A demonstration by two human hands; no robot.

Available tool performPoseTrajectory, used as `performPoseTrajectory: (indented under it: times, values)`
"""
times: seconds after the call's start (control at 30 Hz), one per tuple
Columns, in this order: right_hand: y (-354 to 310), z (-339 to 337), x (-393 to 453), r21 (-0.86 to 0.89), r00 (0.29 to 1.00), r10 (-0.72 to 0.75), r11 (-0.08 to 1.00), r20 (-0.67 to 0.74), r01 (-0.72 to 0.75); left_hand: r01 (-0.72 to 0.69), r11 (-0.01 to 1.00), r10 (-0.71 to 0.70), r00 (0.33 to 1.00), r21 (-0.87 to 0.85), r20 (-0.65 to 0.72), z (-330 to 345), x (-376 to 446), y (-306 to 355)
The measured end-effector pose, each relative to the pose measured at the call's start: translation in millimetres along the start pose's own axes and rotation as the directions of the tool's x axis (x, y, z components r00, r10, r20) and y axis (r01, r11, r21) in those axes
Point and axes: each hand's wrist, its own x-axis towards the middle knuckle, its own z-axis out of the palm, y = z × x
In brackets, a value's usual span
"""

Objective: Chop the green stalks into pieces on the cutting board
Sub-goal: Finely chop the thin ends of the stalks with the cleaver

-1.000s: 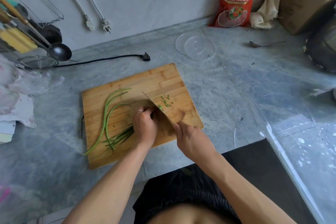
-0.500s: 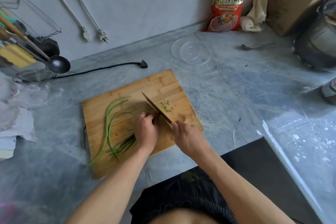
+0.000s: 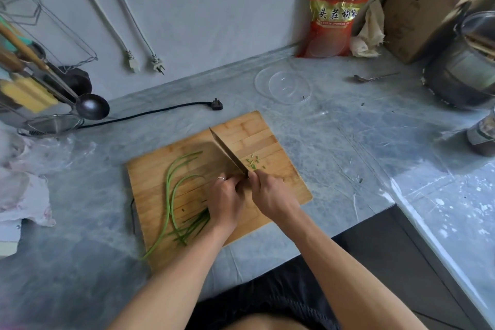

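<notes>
A bamboo cutting board lies on the grey counter. Long green stalks curve across its left half, and their ends bunch together under my left hand, which presses them down with fingers curled. My right hand grips the handle of a cleaver, whose blade stands on edge right beside my left fingers. A few small chopped green pieces lie just right of the blade.
A clear plastic lid lies behind the board, with a spoon, a red food bag and a cardboard box further back. A metal pot stands at right. A black cord and a utensil rack with a ladle are at left.
The blade has gone from lying tilted over the cut pieces to standing on edge against my left fingers. The camera has tilted up, showing more wall.
</notes>
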Motion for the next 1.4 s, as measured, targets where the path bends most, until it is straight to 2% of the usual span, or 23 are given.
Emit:
performPoseTrajectory:
  times: [0.23, 0.43, 0.7, 0.83, 1.1, 1.4]
  values:
    - [25, 1, -24, -0.035, 1.000, 0.005, 0.999, -0.001, -0.005, 0.030, 0.997, -0.031, 0.999, 0.075, 0.022, 5, -1, -7]
    - [2, 12, 3, -0.062, 0.999, -0.035, 0.998, -0.022, 0.034, 0.018, 1.000, -0.018, 1.000, -0.007, 0.007, 3, 3, -6]
    - [-9, 5, 28, 0.141, 1.000, 0.012, 0.990, -0.001, -0.011, -0.021, 0.999, 0.021, 1.000, 0.031, -0.018, 5, 2, -8]
    - [-3, 0, 27, 0.203, 0.998, 0.014, 0.979, -0.062, -0.001, -0.028, 0.999, 0.029, 1.000, 0.037, -0.008, 3, 1, -8]
    - [12, -17, 4, 0.138, 0.993, -0.041, 0.989, -0.108, 0.055, -0.081, 0.997, 0.081, 0.997, 0.012, 0.002, 0, 0, -14]
    - [17, -12, -24, 0.132, 0.999, -0.027, 0.991, -0.047, 0.033, -0.117, 0.993, 0.118, 0.992, -0.022, 0.040, -8, 1, -24]
